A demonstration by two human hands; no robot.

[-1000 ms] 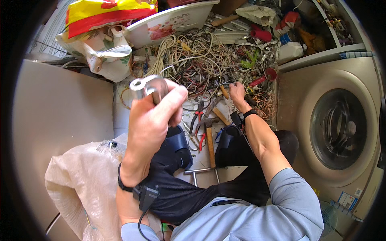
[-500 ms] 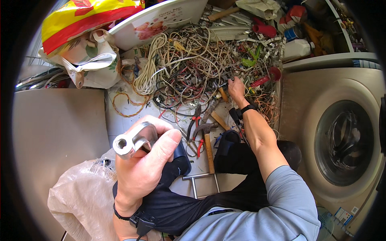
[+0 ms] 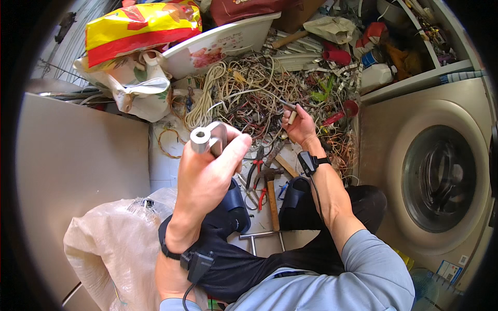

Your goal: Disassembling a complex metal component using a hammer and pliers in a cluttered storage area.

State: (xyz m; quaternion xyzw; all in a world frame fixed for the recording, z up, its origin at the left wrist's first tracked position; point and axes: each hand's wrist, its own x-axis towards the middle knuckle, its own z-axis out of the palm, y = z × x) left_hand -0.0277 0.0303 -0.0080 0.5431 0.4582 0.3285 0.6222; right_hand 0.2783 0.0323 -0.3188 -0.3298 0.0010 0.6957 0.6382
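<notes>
My left hand point(image 3: 207, 173) is closed around a shiny metal fitting point(image 3: 200, 138), with a round, hollow end and a curved arm, raised above my left knee. Farther off on the right, my right hand point(image 3: 305, 127) is palm up, its fingers curled round a small tool point(image 3: 292, 117) with a pale handle and a grey metal end. The tool's exact kind is unclear. Between my feet lie a hammer point(image 3: 272, 197) with a wooden handle and red-and-black pliers point(image 3: 255, 167). Beyond my hands is a heap of tangled cables point(image 3: 254, 96).
A washing machine point(image 3: 386, 150) stands at my right and a beige panel point(image 3: 83, 160) at my left. A pale woven sack point(image 3: 111, 243) sits by my left leg. At the back are a yellow-and-red bag point(image 3: 142, 33) and a white board point(image 3: 181, 57). A metal frame point(image 3: 254, 236) lies between my legs.
My right hand has lifted out of the heap's edge and turned palm up, with the small tool in it. My left hand has moved right and upward with the metal fitting.
</notes>
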